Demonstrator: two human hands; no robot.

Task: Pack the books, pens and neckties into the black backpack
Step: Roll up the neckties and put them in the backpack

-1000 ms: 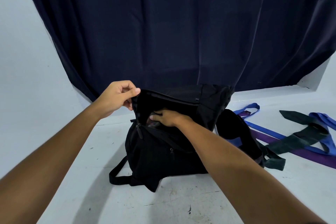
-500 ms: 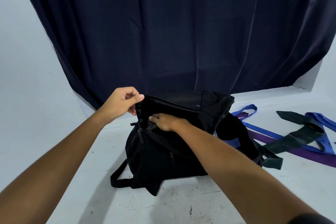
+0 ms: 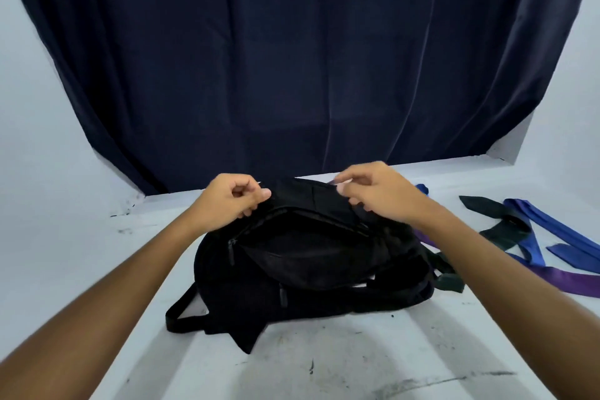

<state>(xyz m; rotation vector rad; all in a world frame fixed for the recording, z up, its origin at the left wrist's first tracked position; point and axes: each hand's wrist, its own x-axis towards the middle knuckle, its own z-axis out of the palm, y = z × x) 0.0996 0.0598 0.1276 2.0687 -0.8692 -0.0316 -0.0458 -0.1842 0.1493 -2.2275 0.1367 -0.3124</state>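
A dark navy curtain [image 3: 292, 58] hangs in folds across the back, filling most of the upper view, its lower edge reaching the white floor [image 3: 357, 360]. The floor is scuffed with black marks (thickest near the front). Pale wall [image 3: 29, 107] shows at either side of the curtain.
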